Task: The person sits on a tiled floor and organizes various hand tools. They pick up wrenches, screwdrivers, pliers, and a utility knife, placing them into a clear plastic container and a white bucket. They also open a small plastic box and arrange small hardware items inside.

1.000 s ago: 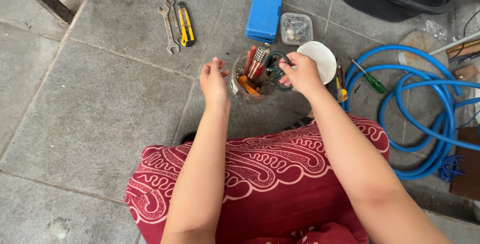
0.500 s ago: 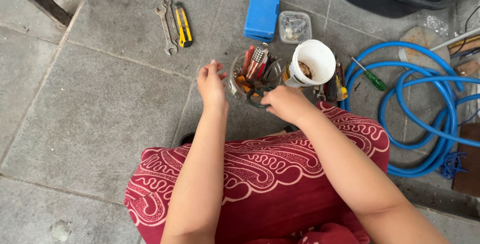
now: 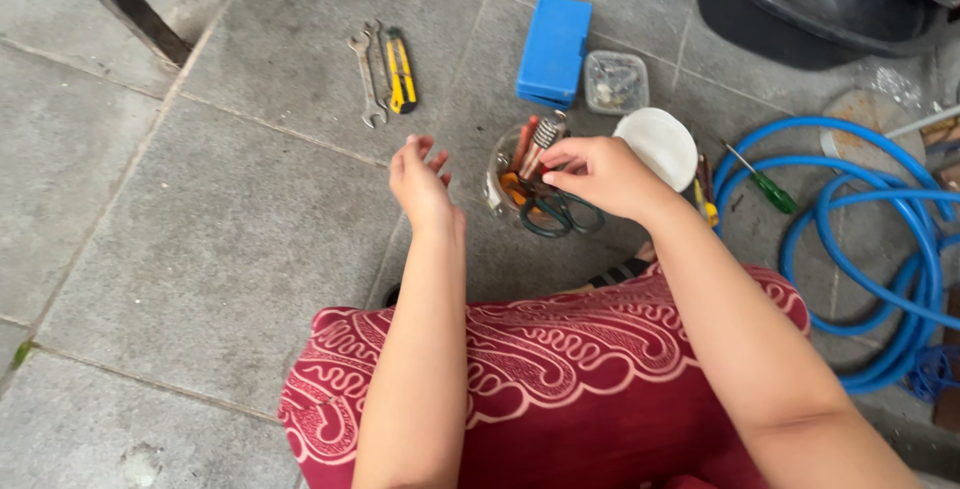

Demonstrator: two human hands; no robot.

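right hand (image 3: 598, 175): pinching something over the jar (image 3: 522, 181), what exactly I cannot tell | scissors (image 3: 558, 213): at jar's near rim, mid-floor | left hand (image 3: 420, 186): spread, empty, beside jar | tip: steady jar, lift straight

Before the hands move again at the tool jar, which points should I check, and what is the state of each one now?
1. Right hand over the clear jar: ok, fingertips are at the tool handles.
2. Grip on one tool: cannot tell, the fingers hide it.
3. Left hand steadying the jar: not ok, it is open, beside the jar, not touching.
4. Jar upright: ok.
5. Green-handled scissors seated inside: not ok, the handles hang over the rim.
6. White tub apart from the jar: ok, though the right hand partly covers it.
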